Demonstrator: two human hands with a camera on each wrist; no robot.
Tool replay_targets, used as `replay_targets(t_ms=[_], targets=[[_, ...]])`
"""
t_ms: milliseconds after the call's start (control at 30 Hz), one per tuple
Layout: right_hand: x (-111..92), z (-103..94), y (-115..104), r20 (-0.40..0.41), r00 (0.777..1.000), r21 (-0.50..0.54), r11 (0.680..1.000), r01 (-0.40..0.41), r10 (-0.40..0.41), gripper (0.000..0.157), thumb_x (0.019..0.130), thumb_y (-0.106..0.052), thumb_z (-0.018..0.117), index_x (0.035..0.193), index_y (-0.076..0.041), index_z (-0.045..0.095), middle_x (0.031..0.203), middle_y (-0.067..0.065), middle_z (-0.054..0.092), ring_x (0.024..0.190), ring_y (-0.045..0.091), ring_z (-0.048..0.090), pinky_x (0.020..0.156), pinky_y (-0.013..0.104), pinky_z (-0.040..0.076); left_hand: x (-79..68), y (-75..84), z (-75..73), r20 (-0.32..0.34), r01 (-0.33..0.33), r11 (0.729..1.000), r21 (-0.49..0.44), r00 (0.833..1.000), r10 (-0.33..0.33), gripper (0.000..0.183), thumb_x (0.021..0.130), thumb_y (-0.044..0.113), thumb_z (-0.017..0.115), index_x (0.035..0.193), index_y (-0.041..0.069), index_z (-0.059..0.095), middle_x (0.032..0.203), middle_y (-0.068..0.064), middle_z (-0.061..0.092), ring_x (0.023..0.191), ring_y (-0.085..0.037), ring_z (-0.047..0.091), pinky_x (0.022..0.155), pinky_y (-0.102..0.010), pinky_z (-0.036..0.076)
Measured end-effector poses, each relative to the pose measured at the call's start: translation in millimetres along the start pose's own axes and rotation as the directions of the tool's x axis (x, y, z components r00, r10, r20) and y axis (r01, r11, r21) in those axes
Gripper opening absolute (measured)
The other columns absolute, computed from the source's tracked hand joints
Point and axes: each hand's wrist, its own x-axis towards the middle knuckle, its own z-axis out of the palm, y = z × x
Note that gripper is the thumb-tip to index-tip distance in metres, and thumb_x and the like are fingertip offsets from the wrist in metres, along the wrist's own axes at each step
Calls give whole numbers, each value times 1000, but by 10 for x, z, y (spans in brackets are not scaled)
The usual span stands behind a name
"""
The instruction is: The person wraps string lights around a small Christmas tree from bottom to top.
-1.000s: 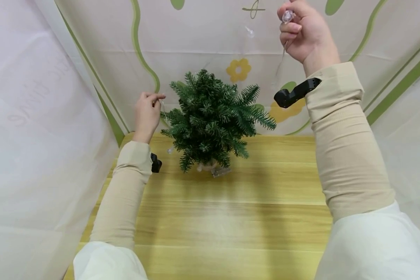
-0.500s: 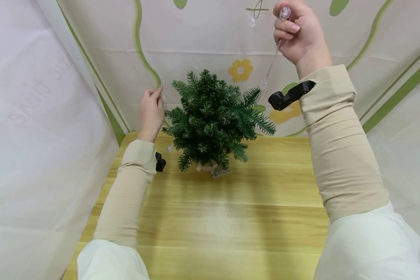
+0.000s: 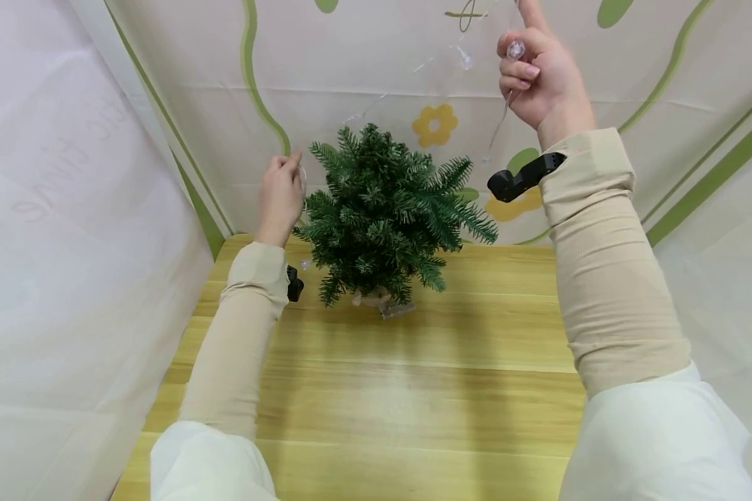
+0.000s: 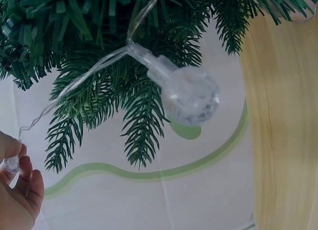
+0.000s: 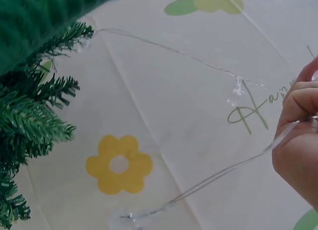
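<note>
A small green artificial tree (image 3: 382,216) stands on the wooden table. My left hand (image 3: 280,200) is at its left side, pinching a clear string of lights; in the left wrist view a bulb (image 4: 12,163) shows between its fingers. A larger-looking faceted bulb (image 4: 190,96) hangs from the wire beside the branches. High to the right of the tree, my right hand (image 3: 545,80) grips the same string, a bulb (image 3: 516,49) at its curled fingers and the index finger pointing up. From it the wire (image 5: 186,53) runs back to the treetop, with a bulb (image 5: 237,92) hanging midway; another end dangles below.
A fabric backdrop (image 3: 345,62) printed with green lines and yellow flowers rises right behind the tree. Side panels (image 3: 69,243) flank the table (image 3: 376,396). The tree's base (image 3: 371,298) and a small clear piece (image 3: 397,309) lie at its foot.
My left hand has shifted slightly right, closer to the tree. The right hand dipped a little and its index finger has straightened upward. The wire from treetop to right hand now shows as a line.
</note>
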Motion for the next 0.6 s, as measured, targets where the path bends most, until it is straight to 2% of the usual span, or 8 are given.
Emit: replay_targets(t_ms=[167,300,500,567,600], targets=[[-12,-95,16,-47,999,-8,1000,-15,14,53,101,2,31,133,-34,53,66,8,44,34,8,24,33,16,18,16,31,32,33,3,999,46,999,-5,45,101,5,38,146,13,39,135,-15,50,116,-33,50,97,-41,46],[-19,-179,34,-94,995,-7,1000,-28,27,54,101,2,30,132,-36,54,66,9,45,34,8,24,32,17,18,29,26,44,50,-4,997,74,999,0,45,101,6,39,145,13,40,133,-15,50,117,-35,48,97,-44,43],[-46,-348,111,-146,987,-15,998,-64,61,57,100,3,31,134,-39,51,68,8,45,35,8,28,32,16,19,39,-61,37,37,13,999,32,999,-14,42,101,8,38,142,9,44,128,-20,54,115,-37,49,102,-46,39],[-59,-409,154,-158,985,-21,997,-72,68,58,100,3,33,135,-40,50,69,7,46,36,8,29,32,16,20,34,-89,36,40,18,999,32,999,-19,41,103,12,35,143,9,44,126,-21,55,111,-36,50,103,-47,38],[-66,-437,178,-165,984,-25,997,-77,72,58,100,2,33,136,-40,49,70,7,46,36,8,29,32,16,21,34,-102,38,45,14,999,44,999,-16,41,104,14,32,143,9,43,122,-21,57,101,-35,53,97,-47,41]])
